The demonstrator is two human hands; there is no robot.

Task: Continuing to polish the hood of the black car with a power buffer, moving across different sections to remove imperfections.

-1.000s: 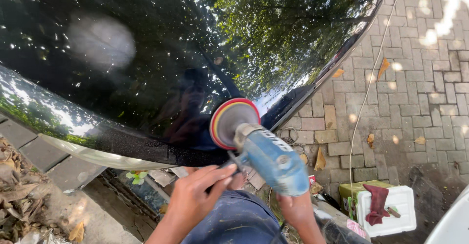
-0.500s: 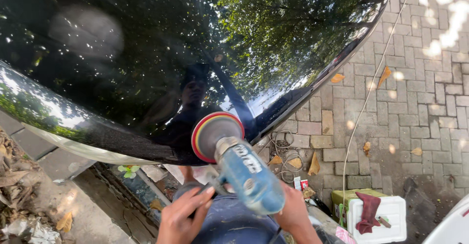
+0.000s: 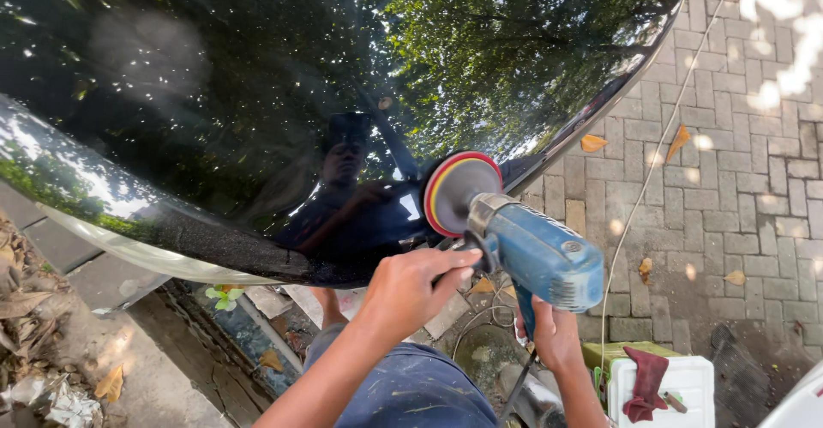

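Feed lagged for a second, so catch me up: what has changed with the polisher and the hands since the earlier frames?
The blue polisher and its red-rimmed pad slid slightly left along the edge of the black car panel, then back right. The left hand kept the side handle, the right hand the rear grip; nothing let go. The white box with the red rag stayed put.

1 polisher (image 3: 531, 252), 2 hands: left (image 3: 417, 289) and right (image 3: 553, 335). 1 black car panel (image 3: 214, 93), 1 white box (image 3: 664, 385), 1 red rag (image 3: 645, 382).
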